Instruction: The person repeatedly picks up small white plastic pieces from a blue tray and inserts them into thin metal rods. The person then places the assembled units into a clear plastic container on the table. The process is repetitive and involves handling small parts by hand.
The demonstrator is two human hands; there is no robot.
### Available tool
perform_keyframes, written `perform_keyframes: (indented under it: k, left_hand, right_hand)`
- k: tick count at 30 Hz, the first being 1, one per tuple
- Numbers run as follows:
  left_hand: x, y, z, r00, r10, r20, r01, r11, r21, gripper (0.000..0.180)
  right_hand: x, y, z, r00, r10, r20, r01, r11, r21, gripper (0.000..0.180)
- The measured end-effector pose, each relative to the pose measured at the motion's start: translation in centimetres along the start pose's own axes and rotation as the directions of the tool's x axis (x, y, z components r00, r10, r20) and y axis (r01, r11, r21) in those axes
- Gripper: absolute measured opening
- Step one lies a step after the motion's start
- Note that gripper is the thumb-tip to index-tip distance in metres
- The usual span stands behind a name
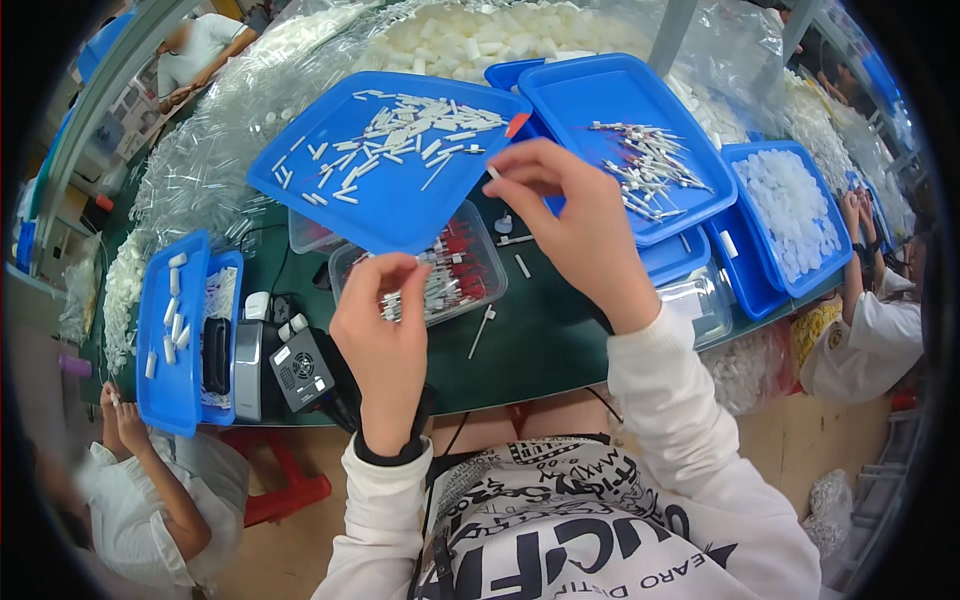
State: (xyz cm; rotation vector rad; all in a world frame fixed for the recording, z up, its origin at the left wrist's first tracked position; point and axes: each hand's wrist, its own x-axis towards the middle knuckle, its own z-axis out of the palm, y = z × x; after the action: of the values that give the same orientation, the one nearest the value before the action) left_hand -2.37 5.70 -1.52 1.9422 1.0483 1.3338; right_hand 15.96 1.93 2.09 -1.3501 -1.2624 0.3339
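Note:
My right hand (pixel 575 220) pinches a small white tube (pixel 493 172) between thumb and fingertips, just over the right edge of a big blue tray (pixel 400 222). Short white tubes lie scattered in that tray. My left hand (pixel 380 315) is closed in a pinch above a clear plastic box (pixel 492 290); whatever its fingertips hold is too small to make out. Red and white thin pieces fill the box. To its right, a loose white tube (pixel 523 266) and a thin white stick (pixel 482 332) rest on the dark green table (pixel 560 345).
Another blue tray (pixel 560 95) holds a pile of thin white sticks with red parts. Translucent caps fill a tray (pixel 797 215) at right. Left are a tray of white cylinders (pixel 174 283) and a grey fan-vented device (pixel 302 370). Clear packaging (pixel 200 160) heaps behind. Other people work nearby.

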Motion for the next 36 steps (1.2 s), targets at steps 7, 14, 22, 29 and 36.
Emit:
perform_keyframes:
  k: [7, 14, 22, 29, 36]
  left_hand:
    - [-0.3, 1.8, 0.7, 0.943, -0.266, 0.2, 0.332, 0.719, -0.61, 0.019]
    - [-2.2, 4.0, 1.5, 0.92, -0.216, 0.327, 0.392, 0.509, -0.767, 0.02]
    - [-3.2, 5.3, 3.0, 0.955, -0.03, 0.294, 0.197, 0.804, -0.561, 0.018]
    - [-3.4, 5.9, 3.5, 0.931, 0.183, 0.316, -0.074, 0.942, -0.328, 0.015]
    - [-3.0, 6.2, 3.4, 0.884, 0.323, 0.337, -0.224, 0.927, -0.302, 0.013]
  right_hand:
    - [-6.5, -0.2, -1.7, 0.971, 0.223, 0.084, -0.236, 0.952, 0.197, 0.015]
    - [-9.2, -1.5, -3.7, 0.946, 0.281, 0.165, -0.325, 0.838, 0.438, 0.015]
    - [-10.0, -0.9, -6.1, 0.994, 0.113, 0.008, -0.112, 0.977, 0.18, 0.014]
    - [-10.0, -2.2, -6.5, 0.994, 0.091, 0.061, -0.101, 0.979, 0.178, 0.016]
    - [-10.1, -1.5, -7.7, 0.998, 0.028, 0.059, -0.032, 0.998, 0.06, 0.017]
